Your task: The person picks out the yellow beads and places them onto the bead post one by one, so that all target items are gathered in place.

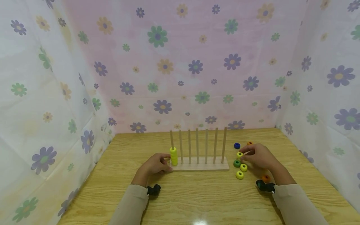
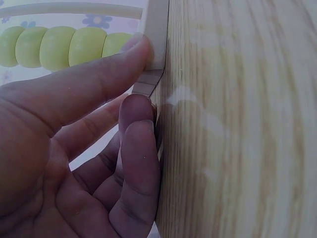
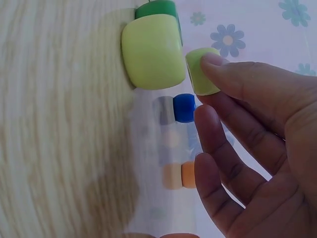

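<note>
A wooden peg stand (image 1: 199, 167) has several upright pegs on one base. Yellow beads (image 1: 174, 157) are stacked on its leftmost peg. At that end my left hand (image 1: 154, 164) holds the base, thumb on the near corner and index finger reaching behind the stack; the left wrist view shows the thumb (image 2: 114, 69) against the base's end. To the right of the stand, my right hand (image 1: 260, 156) pinches a yellow bead (image 3: 202, 74) between thumb and fingers, raised off the table in the right wrist view.
Near my right hand lie a green bead (image 1: 237, 163), two yellow beads (image 1: 243, 167), a blue bead (image 1: 237, 145) and orange beads (image 1: 266, 178). Flowered cloth (image 1: 180, 62) walls in the wooden table (image 1: 197, 197) at the back and both sides.
</note>
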The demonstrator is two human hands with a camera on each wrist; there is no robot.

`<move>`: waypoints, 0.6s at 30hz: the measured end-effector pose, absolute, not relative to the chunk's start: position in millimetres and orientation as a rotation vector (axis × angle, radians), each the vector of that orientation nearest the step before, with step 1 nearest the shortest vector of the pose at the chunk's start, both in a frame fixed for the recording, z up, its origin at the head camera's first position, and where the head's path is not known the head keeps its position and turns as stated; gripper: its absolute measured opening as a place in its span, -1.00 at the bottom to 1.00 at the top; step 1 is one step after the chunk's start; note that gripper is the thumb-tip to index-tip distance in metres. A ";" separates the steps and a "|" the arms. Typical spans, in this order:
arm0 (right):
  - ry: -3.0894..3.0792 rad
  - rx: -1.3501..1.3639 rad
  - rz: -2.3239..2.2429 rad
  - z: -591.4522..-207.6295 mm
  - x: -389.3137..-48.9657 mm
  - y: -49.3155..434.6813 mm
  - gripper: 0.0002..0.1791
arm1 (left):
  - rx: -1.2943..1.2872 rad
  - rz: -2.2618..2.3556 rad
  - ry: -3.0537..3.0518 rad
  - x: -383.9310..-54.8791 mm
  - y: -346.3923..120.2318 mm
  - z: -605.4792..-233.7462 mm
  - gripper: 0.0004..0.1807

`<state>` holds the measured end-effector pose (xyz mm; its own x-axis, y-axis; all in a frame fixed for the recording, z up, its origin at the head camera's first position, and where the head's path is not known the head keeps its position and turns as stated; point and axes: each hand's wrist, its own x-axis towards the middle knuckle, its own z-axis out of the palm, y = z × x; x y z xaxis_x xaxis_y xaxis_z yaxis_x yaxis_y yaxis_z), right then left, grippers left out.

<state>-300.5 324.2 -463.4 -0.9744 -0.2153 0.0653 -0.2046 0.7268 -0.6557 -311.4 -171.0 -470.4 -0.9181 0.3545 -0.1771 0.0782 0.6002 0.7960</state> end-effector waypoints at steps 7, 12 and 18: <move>2.915 -0.320 -1.093 -457.0 -299.2 321.8 -0.68 | 0.348 1.238 2.510 -310.4 -169.7 -470.2 -0.20; 2.931 -0.357 -1.098 -452.2 -299.6 320.3 -0.68 | 0.334 1.249 2.510 -309.9 -169.1 -469.5 -0.19; 2.946 -0.389 -1.098 -447.8 -299.0 318.7 -0.67 | 0.337 1.248 2.506 -309.5 -169.2 -469.3 -0.19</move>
<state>-299.0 318.7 -447.8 -0.9694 -0.2196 0.1094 -0.2377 0.7295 -0.6414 -309.5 -169.2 -469.3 -0.9209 0.3469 -0.1776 0.0672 0.5903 0.8044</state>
